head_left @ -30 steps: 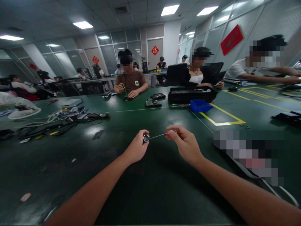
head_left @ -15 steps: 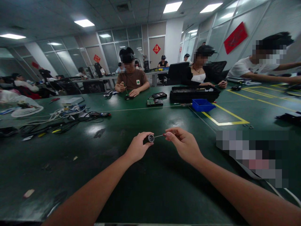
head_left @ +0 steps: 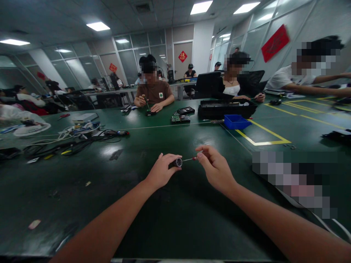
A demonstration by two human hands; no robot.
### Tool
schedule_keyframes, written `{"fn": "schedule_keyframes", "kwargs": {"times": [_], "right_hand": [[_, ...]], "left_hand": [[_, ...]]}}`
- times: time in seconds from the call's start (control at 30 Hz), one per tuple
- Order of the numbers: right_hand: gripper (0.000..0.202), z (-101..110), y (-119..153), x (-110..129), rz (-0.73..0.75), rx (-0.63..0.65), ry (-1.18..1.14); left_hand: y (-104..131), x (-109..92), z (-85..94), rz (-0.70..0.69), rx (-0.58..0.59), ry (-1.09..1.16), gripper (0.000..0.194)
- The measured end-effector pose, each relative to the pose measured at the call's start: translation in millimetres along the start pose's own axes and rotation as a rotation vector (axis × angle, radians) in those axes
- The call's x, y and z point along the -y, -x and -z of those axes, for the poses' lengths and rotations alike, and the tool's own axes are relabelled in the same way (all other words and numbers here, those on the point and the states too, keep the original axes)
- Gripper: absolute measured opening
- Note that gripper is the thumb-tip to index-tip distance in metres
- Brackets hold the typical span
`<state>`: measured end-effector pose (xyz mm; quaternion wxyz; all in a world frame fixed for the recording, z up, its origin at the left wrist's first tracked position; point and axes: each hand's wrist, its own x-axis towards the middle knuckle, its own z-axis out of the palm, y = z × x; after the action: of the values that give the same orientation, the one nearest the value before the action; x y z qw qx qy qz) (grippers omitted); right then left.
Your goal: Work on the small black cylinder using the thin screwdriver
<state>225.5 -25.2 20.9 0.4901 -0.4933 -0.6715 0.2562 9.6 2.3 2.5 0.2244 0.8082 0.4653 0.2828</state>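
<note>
Head view: working left to right, we are seeing cables (head_left: pixel 65 148) sprawling on the green table (head_left: pixel 153 226), too tangled for us to count. Our left hand (head_left: pixel 164 171) is closing its thumb and fingers around the dark cylinder (head_left: pixel 178 162), whose metal-rimmed end is facing us. From its right side the screwdriver (head_left: pixel 188 159) is running out towards our right hand (head_left: pixel 216 166); the tip is hiding, so we cannot tell whether it is touching. That hand is curling loosely around the red handle, forefinger standing off from thumb, and how firmly it is gripping we cannot tell.

By our judgement, the work is under way: cylinder and tool are already in hand and meeting, while how much is remaining is not showing.

Counting, we are holding one cylinder and one screwdriver; beyond, at least two drives (head_left: pixel 181 119), one black box (head_left: pixel 226 113) and one blue tray (head_left: pixel 236 125) are sitting.
</note>
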Motion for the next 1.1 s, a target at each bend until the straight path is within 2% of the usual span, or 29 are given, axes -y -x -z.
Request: {"fn": "schedule_keyframes", "kwargs": {"times": [0.17, 0.27, 0.33, 0.43, 0.57, 0.8, 0.97, 1.1], "right_hand": [[0.028, -1.8, -9.7, -9.5, -0.098, -0.009, -0.25], [0.032, -3.1, -16.9, -18.4, -0.272, -0.003, -0.502], [0.03, -3.7, -19.2, -23.0, -0.336, -0.014, -0.571], [0.029, -3.9, -17.6, -23.7, -0.255, -0.071, -0.479], [0.029, -3.8, -11.5, -14.7, -0.13, -0.07, -0.318], [0.028, -1.3, -9.2, -3.9, -0.064, -0.027, -0.153], [0.031, 5.3, -10.1, -0.7, -0.078, 0.013, 0.026], [0.02, 6.1, -7.5, -0.6, 0.0, 0.038, 0.02]], "left_hand": [[0.5, 1.7, 0.8, -0.044, -0.055, 0.033, 0.04], [1.0, 3.2, 0.7, -0.088, -0.05, 0.039, 0.041], [0.7, 3.8, 0.8, -0.07, -0.065, 0.036, 0.04], [-0.1, 3.9, 1.5, -0.039, -0.076, 0.035, 0.039], [-0.2, 2.8, 2.3, -0.035, -0.06, 0.011, 0.038], [0.0, -0.5, 3.8, -0.035, -0.055, -0.004, 0.039], [-0.4, -1.3, 4.0, -0.028, -0.049, -0.024, 0.04], [0.2, -0.1, 3.2, -0.043, -0.048, -0.038, 0.041]]}}
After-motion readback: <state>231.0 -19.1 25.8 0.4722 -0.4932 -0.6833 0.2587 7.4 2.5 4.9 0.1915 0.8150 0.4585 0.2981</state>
